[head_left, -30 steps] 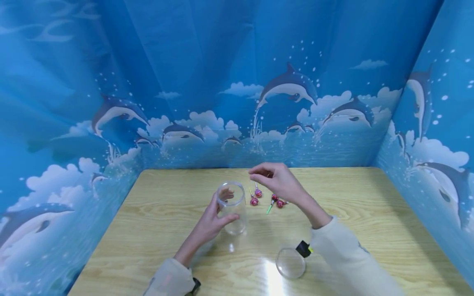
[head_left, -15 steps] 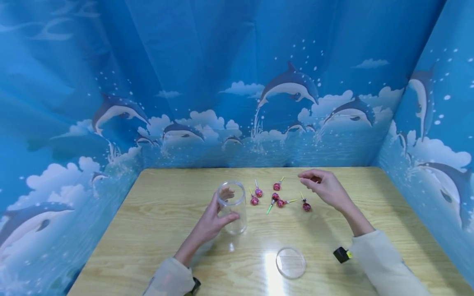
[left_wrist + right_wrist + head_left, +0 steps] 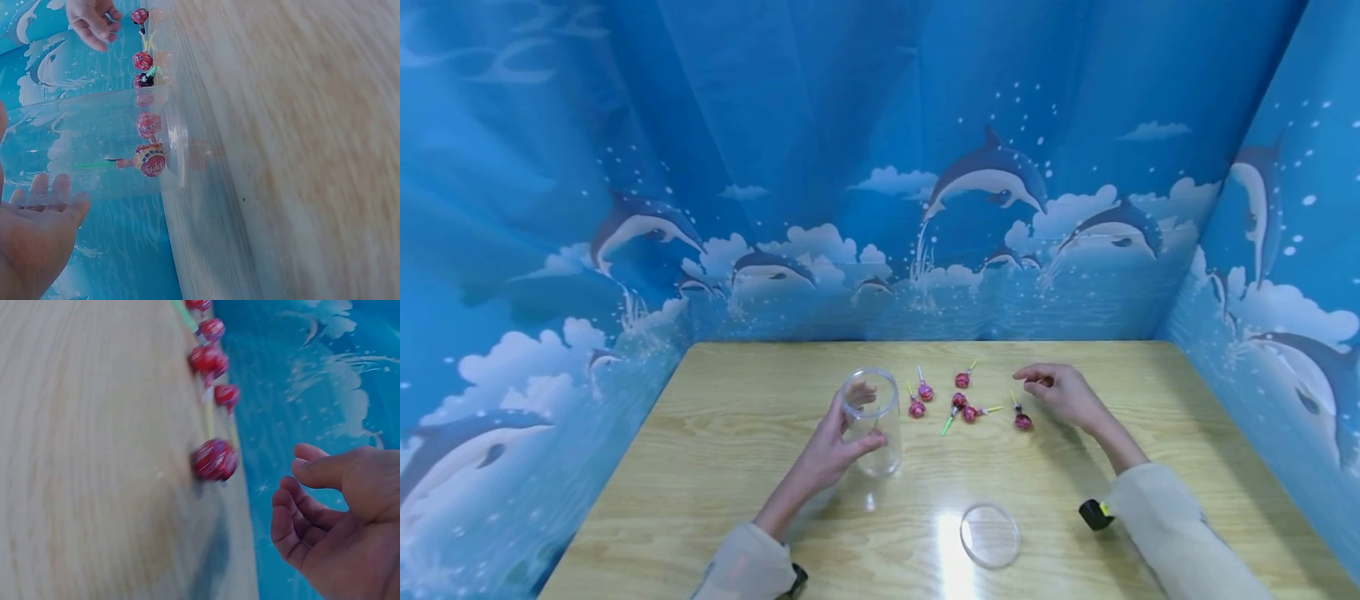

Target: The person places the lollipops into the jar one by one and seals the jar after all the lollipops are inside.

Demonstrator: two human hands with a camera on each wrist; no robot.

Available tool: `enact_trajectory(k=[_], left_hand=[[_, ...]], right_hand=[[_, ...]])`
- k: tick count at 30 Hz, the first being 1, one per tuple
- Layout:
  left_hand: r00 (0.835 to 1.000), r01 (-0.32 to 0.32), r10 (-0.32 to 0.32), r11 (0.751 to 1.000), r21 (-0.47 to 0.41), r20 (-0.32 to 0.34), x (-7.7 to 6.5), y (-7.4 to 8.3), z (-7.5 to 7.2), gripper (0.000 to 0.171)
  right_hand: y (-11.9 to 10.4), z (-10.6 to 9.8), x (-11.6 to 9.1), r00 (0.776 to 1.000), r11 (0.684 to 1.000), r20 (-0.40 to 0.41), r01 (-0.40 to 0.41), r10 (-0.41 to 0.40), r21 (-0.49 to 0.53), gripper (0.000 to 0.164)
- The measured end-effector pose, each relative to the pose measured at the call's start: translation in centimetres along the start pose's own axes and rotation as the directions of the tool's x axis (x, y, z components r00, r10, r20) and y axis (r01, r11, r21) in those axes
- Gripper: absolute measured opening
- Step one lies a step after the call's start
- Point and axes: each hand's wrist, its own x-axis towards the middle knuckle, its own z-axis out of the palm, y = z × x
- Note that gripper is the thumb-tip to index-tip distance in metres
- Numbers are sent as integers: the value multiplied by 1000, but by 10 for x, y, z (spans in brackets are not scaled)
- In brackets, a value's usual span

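Note:
My left hand (image 3: 831,446) grips a clear, lidless cylindrical jar (image 3: 883,454), which stands upright on the table. Seen from the left wrist, the jar (image 3: 94,119) has lollipops (image 3: 150,160) showing through its wall; whether they are inside or behind it, I cannot tell. To the jar's right, several red-wrapped lollipops (image 3: 970,413) lie scattered, with yellow, green and pale sticks. Just above and right of the rightmost lollipop (image 3: 1022,422) hovers my right hand (image 3: 1063,396). Its fingers are loosely bent and hold nothing in the right wrist view, apart from the nearest lollipop (image 3: 214,460).
A round clear lid (image 3: 990,536) lies on the wooden table (image 3: 700,483) near the front, right of the jar. Blue dolphin-print sheets (image 3: 850,167) rise behind the table and along both sides. Small black devices hang at both wrists.
My right hand has moved right from above the lollipops beside the jar, then lowered toward the rightmost lollipop. The left hand and jar have stayed in place.

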Motion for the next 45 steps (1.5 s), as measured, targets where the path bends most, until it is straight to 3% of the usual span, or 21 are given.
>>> enact_trajectory(k=[7,23,38,45], left_hand=[[1000,5,-5,1000,-2,-1,0,0,0,84],[1000,18,-18,1000,8,-15,-1,-1,3,83],[1000,10,-10,1000,15,-6,-3,-4,0,84],[999,32,-32,999,0,-12,-3,-3,1,85]], right_hand=[[17,9,7,998,993,55,47,-42,-105,26],[28,19,18,988,979,136,95,-72,-179,22],[43,0,-11,996,968,90,31,-9,-247,9],[45,-2,-31,999,982,42,8,0,-189,5]])
